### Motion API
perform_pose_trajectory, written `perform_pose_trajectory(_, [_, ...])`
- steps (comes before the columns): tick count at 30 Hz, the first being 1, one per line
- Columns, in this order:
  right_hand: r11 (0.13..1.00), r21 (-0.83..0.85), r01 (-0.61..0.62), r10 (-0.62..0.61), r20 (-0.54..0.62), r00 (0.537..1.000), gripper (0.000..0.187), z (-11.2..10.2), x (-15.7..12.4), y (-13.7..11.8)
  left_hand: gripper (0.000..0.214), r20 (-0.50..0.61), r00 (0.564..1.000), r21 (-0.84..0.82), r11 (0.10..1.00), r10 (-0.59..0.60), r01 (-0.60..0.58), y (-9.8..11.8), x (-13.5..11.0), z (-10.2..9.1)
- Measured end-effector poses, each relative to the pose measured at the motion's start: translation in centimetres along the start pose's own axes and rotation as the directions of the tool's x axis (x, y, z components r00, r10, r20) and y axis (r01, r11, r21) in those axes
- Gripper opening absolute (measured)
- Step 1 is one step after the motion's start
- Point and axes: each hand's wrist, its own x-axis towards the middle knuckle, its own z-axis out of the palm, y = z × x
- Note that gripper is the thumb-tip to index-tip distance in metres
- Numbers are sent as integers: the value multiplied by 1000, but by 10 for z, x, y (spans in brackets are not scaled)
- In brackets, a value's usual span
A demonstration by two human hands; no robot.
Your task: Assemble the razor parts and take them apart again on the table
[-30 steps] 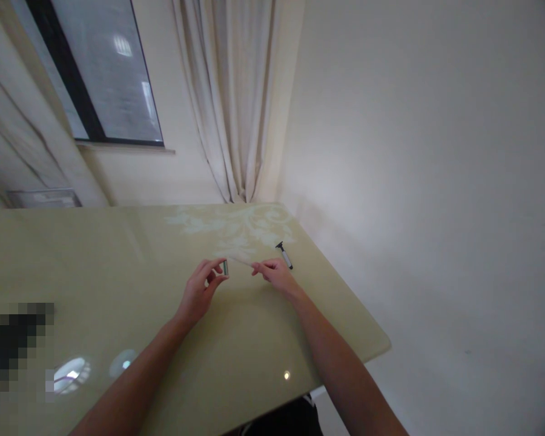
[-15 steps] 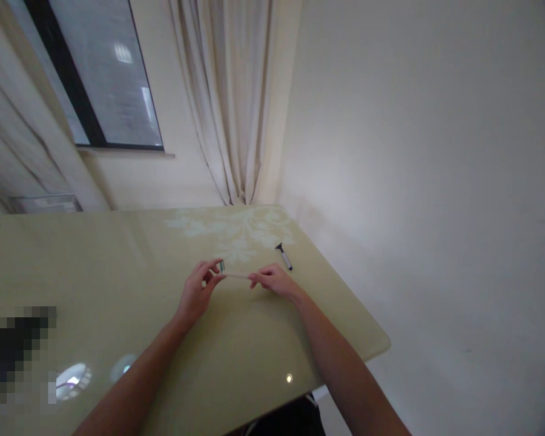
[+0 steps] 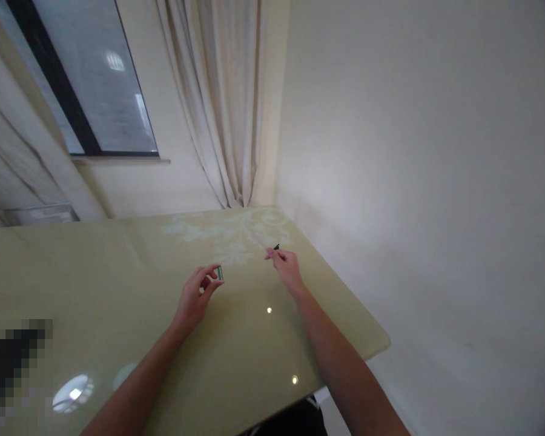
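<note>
My left hand is closed in a pinch on a small rectangular piece with a green-and-white face and dark edges; its exact kind is too small to tell. My right hand is farther right, fingers pinched together. A thin, pale, blurred stick seems to stick out of them to the upper left. Just behind the right hand shows the black head of a razor; its handle is hidden by that hand. Whether the right fingers touch the razor cannot be made out.
Both hands are over a glossy pale-green table with a white leaf pattern toward the back corner. A white wall runs along its right side. Behind are a curtain and a window. A pixelated dark patch covers the lower left.
My right hand has moved up and right, away from the left hand, and the pale stick no longer spans between them. It now covers the razor's handle. The left hand keeps its pinch.
</note>
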Motion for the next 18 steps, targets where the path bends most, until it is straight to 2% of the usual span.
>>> perform_pose_trajectory(3, [992,126,8,14,-173,985,56,-25,11,0,33,27,999,-5,1000,-19,19,-4,1,3])
perform_pose_trajectory(6, [994,105,13,17,-282,959,51,-43,19,5,36,116,993,1,999,-34,34,-6,9,15])
perform_pose_trajectory(10, [997,-76,-17,-4,-273,962,44,-47,24,18,37,327,943,127,992,-66,25,-5,31,50])
perform_pose_trajectory(12, [981,-191,-45,-6,-258,966,44,-44,24,25,35,381,910,273,961,-161,55,-2,45,73])
perform_pose_trajectory(15, [938,-336,-84,-9,-267,964,45,-43,23,31,37,355,885,424,896,-301,135,3,64,108])
perform_pose_trajectory(18, [896,-412,-167,33,-314,949,47,-46,22,35,38,290,887,489,853,-359,186,7,75,135])
